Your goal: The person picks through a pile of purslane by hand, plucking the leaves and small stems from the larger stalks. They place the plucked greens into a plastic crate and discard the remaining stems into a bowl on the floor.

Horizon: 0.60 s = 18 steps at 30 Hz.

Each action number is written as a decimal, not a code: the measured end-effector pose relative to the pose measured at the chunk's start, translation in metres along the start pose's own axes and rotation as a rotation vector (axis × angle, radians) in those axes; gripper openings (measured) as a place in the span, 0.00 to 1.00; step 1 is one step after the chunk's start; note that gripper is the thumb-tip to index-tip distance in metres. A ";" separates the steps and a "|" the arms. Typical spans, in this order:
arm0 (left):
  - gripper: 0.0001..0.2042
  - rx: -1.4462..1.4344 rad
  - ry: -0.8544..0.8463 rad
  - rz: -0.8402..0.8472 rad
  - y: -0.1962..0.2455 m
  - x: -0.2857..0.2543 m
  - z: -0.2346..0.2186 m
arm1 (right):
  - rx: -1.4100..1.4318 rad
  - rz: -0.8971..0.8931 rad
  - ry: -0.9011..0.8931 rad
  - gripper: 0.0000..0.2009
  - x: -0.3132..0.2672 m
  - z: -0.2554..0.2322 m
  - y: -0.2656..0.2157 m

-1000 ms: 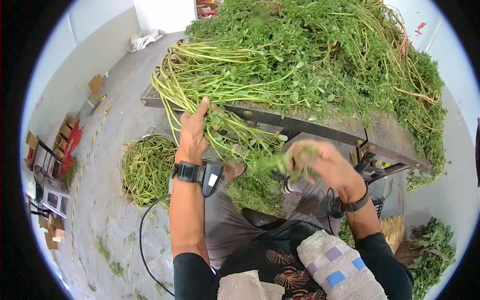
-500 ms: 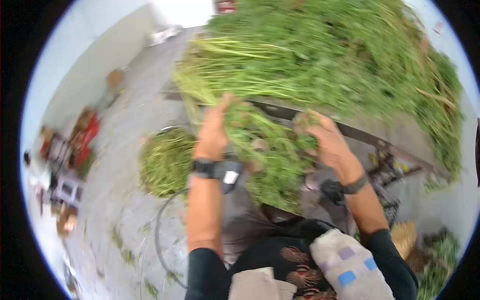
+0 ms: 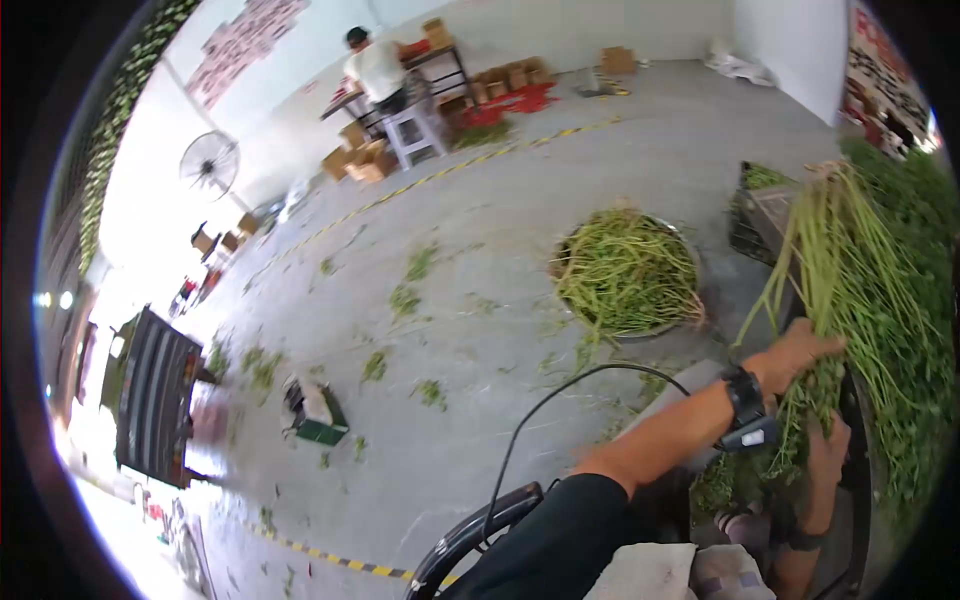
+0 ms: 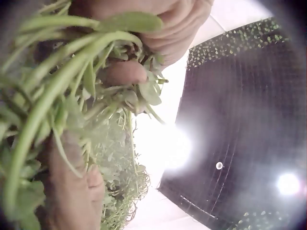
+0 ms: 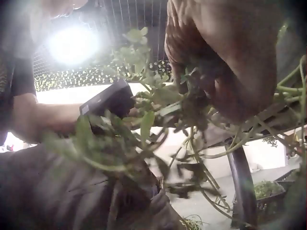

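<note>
My left hand (image 3: 795, 355) grips a bunch of leafy green stems (image 4: 60, 79) beside the table edge. In the left wrist view a fingertip (image 4: 127, 73) shows among the stems. Lower and nearer my body, my right hand (image 3: 827, 455) is at the hanging leafy ends. Its fingers curl over green sprigs (image 5: 192, 103) in the right wrist view, the fingertips partly hidden by leaves. A big heap of the same greens (image 3: 915, 330) lies on the table at the right, long pale stems trailing off it towards my left hand.
A round metal basin (image 3: 685, 240) full of cut stems stands on the floor left of the table. Loose sprigs (image 3: 405, 298) litter the floor. A black cable (image 3: 520, 430) runs from my left wrist. Further back, a person (image 3: 378, 75) works near a stool (image 3: 412, 135) and cardboard boxes (image 3: 368, 160).
The head view has swung left, so the hands and heap now sit at the right edge. The left hand keeps its bunch; the right hand stays close by at the leafy ends.
</note>
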<state>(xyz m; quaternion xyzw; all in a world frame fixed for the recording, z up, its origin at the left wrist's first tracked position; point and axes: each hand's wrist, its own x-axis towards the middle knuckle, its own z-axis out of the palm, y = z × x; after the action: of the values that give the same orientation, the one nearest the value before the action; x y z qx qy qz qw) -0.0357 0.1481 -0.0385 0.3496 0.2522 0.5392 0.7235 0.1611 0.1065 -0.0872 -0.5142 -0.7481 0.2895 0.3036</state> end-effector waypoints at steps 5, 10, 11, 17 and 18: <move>0.28 0.211 0.197 0.020 -0.036 0.022 -0.007 | 0.009 0.014 0.084 0.14 0.003 -0.006 0.022; 0.43 0.222 0.071 -0.035 -0.061 0.051 -0.028 | -0.273 0.025 0.233 0.15 0.002 -0.006 0.021; 0.41 0.391 0.083 0.000 -0.062 0.053 -0.026 | -0.411 -0.016 0.206 0.15 0.003 -0.008 0.020; 0.35 0.643 0.097 0.001 -0.068 0.060 -0.032 | -0.602 -0.043 0.087 0.16 -0.011 -0.015 -0.015; 0.33 0.740 0.131 0.066 -0.055 0.052 -0.030 | -0.634 -0.250 0.207 0.15 -0.017 -0.014 0.004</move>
<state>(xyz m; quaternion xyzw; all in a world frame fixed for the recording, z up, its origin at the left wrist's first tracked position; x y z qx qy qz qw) -0.0091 0.1953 -0.0993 0.5601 0.4644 0.4559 0.5126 0.1783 0.0936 -0.0840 -0.5140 -0.8232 -0.0500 0.2359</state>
